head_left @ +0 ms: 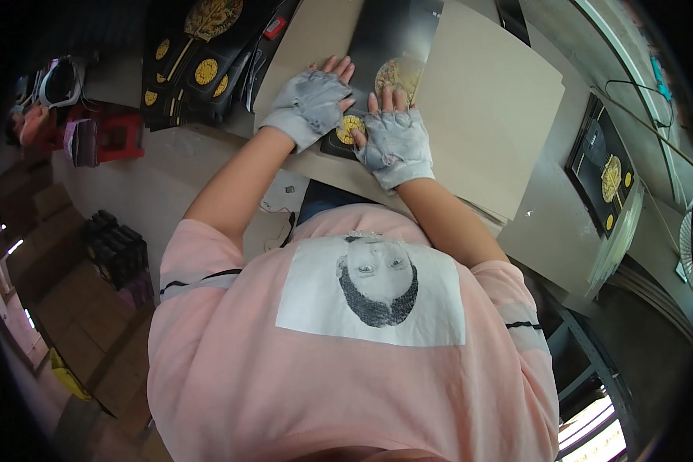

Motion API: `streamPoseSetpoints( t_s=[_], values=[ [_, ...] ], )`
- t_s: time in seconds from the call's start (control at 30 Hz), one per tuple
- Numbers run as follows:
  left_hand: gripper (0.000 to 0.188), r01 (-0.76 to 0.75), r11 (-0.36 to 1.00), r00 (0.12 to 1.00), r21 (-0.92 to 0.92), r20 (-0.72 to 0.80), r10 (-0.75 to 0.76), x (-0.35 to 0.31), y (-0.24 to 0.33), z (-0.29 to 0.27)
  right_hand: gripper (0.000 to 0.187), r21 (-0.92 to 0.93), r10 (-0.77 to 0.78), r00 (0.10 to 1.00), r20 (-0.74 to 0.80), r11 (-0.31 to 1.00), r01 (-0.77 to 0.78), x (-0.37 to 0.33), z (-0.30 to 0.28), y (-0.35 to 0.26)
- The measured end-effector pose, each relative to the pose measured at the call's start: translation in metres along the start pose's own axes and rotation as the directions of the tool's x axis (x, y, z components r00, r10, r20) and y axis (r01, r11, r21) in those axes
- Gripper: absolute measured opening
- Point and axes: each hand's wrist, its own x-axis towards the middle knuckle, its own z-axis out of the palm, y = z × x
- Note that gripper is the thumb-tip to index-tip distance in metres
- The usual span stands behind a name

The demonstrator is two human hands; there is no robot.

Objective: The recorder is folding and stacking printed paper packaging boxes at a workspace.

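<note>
faintly, illegible print (436,13) tops the black panel (389,35) under the right hand (396,142)

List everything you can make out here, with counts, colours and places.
Large flat tan boards: several, tan, top centre
Long glossy printed sheet: one, black and gold, on the boards
Flat glossy printed pieces: several, black and gold, upper left
Small boxy object: one, red, beside those pieces
Plastic stool: one, red, left
Brown cardboard: uncounted, brown, lower left
Flat printed panel: at least one, black and gold, right
Cloth shirt: one, pink, centre
Left hand: one, grey-gloved, sheet's left edge
Right hand: one, grey-gloved, on sheet
</note>
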Motion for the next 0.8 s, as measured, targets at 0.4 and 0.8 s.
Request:
streamPoseSetpoints(
  t_s=[0.4, 0.8],
  values=[
    [0.068, 0.065, 0.984, 0.997, 0.166, -0.044, -0.059, 0.129, -0.026, 0.001, 0.078, 0.1, 0.006, 0.995, 0.095, 0.995, -0.015, 0.002, -0.004, 0.002],
    [0.077, 0.111, 0.933, 0.992, -0.343, -0.019, -0.125, 0.246, -0.061, -0.08, 0.08, 0.118, 0.034, 0.985, 0.167, 0.992, -0.054, 0.0, -0.005, 0.003]
  ],
)
